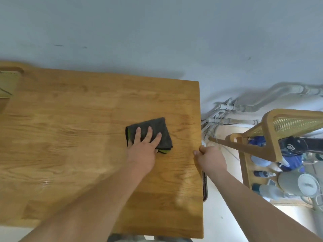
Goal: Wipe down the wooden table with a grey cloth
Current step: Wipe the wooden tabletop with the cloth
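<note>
The wooden table (73, 130) fills the left and middle of the head view, its right edge running down near the centre right. A folded grey cloth (160, 127) with a green edge lies flat on the table near that right edge. My left hand (144, 149) presses flat on the cloth with fingers spread over its near-left part. My right hand (210, 157) is curled around the table's right edge, thumb on top, a short way right of the cloth.
A pale wall stands right behind the table. A wood-and-cane chair (279, 126) and a low wooden shelf (248, 173) with bottles and containers sit to the right. White pipes (227, 109) run along the wall base. A wooden-framed object (7, 82) rests at the table's far left.
</note>
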Demonstrator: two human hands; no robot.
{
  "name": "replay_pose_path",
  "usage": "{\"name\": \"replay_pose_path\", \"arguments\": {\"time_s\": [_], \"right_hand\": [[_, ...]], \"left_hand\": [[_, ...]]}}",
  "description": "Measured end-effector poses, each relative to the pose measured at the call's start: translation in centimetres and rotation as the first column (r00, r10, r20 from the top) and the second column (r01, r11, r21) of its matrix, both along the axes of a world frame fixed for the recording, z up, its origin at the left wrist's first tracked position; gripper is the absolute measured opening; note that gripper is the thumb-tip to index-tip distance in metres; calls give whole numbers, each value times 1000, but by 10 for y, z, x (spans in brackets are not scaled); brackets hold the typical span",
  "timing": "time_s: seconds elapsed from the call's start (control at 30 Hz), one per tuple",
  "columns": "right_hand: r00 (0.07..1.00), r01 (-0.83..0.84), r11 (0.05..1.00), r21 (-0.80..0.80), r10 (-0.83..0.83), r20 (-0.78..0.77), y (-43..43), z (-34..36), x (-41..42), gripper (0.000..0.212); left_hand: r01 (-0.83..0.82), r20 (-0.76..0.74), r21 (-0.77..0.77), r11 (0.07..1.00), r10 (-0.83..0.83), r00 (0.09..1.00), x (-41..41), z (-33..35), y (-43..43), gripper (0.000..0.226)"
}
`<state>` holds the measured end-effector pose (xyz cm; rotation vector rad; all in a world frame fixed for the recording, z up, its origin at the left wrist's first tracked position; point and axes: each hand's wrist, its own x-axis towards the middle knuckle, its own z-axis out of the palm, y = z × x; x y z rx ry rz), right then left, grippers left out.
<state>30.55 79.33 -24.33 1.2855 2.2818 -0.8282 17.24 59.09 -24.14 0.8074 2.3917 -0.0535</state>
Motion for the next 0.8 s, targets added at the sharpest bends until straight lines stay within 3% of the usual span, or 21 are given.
{"name": "replay_pose_path", "arguments": {"time_s": [0.07,0.17,0.27,0.33,0.4,0.5,0.6,0.7,0.8], "right_hand": [[998,54,998,-38,-54,18,9,-1,-1,19],[996,48,997,-58,-44,79,13,0,-2,33],[994,28,1000,-12,-26,108,2,-1,3,43],[996,34,999,-1,-34,80,-5,-2,8,41],[996,59,998,-27,-57,66,-4,2,8,35],[990,139,980,-141,-132,58,-6,3,14,39],[948,301,925,-232,-317,-34,-10,-5,41,54],[910,379,887,-264,-409,-68,-21,-9,74,56],[886,429,863,-266,-459,-61,-39,2,99,33]], "left_hand": [[-8,-19,9,1000,8,1000,25,2,8,62],[239,-19,11,971,-239,971,78,4,-3,75],[548,12,75,833,-550,835,89,-3,-26,67],[622,22,101,776,-627,779,61,-7,-29,58],[550,46,83,831,-554,831,38,-4,-21,56],[269,22,98,958,-272,962,56,3,-4,59],[204,-7,65,977,-204,979,109,3,0,69],[487,19,75,870,-490,872,153,3,-12,68],[705,22,107,701,-711,703,155,2,-27,63]]}}
